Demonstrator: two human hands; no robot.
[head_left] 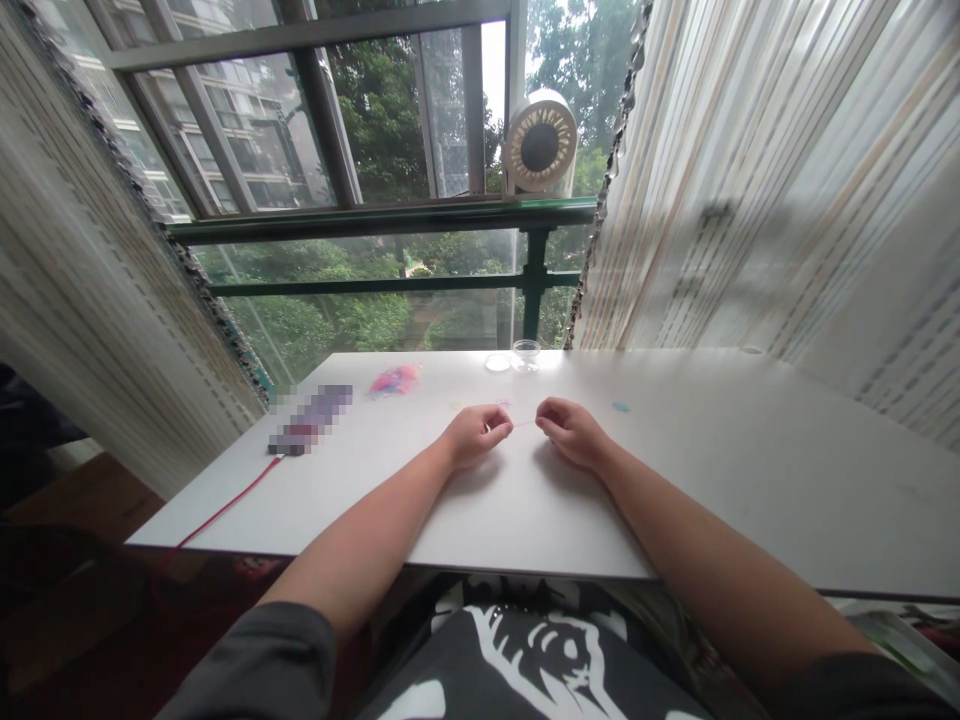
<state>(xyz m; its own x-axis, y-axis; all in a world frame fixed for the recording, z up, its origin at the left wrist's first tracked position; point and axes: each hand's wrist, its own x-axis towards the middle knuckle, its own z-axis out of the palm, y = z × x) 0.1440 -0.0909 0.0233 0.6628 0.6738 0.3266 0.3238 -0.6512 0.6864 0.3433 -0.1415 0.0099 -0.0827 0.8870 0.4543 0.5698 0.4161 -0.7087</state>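
Note:
A thin pink elastic band (524, 424) is stretched nearly level between my hands, just above the white table (480, 520). My left hand (478, 436) pinches its left end between thumb and fingers. Curled fingers of my right hand (571, 432) grip the other end, partly hiding it. Behind my left hand lie a few small yellowish bits (456, 406) and purple-pink bits (503, 403), too small to make out. A flat teal piece (621, 407) rests beyond my right hand. Farther left is a loose pile of pink, orange and blue bands (395, 379).
At the table's back edge stand a clear round tub (526, 356) and a white lid (497, 363). A pixelated phone-like object (311, 420) lies at left, its red cable (229, 503) running over the front edge. Behind are a window, a white fan (541, 145) and striped curtains (720, 200).

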